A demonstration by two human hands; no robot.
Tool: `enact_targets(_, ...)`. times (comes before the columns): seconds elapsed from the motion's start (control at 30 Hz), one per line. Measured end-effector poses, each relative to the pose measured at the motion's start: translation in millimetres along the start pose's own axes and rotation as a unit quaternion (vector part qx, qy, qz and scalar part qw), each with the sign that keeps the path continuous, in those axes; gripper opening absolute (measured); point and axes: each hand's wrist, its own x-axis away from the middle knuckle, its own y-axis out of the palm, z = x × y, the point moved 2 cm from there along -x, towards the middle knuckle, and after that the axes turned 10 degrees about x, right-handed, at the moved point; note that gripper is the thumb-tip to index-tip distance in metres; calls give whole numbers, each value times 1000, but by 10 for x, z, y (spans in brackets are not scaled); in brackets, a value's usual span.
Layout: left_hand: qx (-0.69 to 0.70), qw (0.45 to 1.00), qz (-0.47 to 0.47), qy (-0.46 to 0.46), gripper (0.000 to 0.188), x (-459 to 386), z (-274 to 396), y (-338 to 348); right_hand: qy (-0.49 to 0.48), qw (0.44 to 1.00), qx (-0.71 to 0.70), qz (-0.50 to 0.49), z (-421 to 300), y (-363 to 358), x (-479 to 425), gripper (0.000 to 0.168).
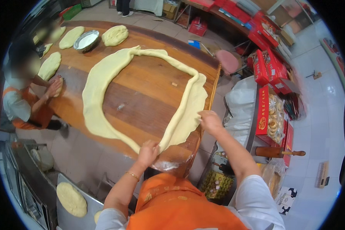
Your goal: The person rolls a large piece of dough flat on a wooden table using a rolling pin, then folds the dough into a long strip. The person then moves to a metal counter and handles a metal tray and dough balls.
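A large ring of pale yellow dough (pixel 95 95) lies on the wooden table (pixel 138 106) in front of me. Its inner edge is rolled into a thick cord, while flat sheet spreads outward on the left and right sides. My left hand (pixel 149 152) grips the rolled cord at the near end of the ring, close to the table's front edge. At the right edge of the flat sheet, my right hand (pixel 211 122) pinches the dough's outer rim between thumb and fingers. White flour dusts the table just beyond my apron.
Across the table at left, a co-worker (pixel 23 95) presses a dough piece (pixel 59 87). Further dough pieces (pixel 115 35) and a metal bowl of white powder (pixel 86 40) sit at the far side. Right are red boxes (pixel 271 66), a rolling pin (pixel 268 151) and egg trays (pixel 217 184).
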Motion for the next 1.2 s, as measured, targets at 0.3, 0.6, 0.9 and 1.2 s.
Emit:
enact_targets(0.3, -161, 983, 3, 92, 64, -1058, 54, 625, -42, 987, -93, 120, -524, 825, -1379, 48)
enact_targets(0.6, -126, 977, -156, 72, 85, -554, 72, 1278, -27, 997, -65, 45, 131, 1104, -477, 51)
enact_targets(0.9, -111, 992, -36, 52, 80, -1484, 134, 1204, 42, 974, -130, 182, 76, 902, -1109, 54)
enact_targets(1.2, -124, 982, -109, 93, 68, -1573, 343, 2150, 93, 989, 6, 116, 603, 1275, -1377, 65)
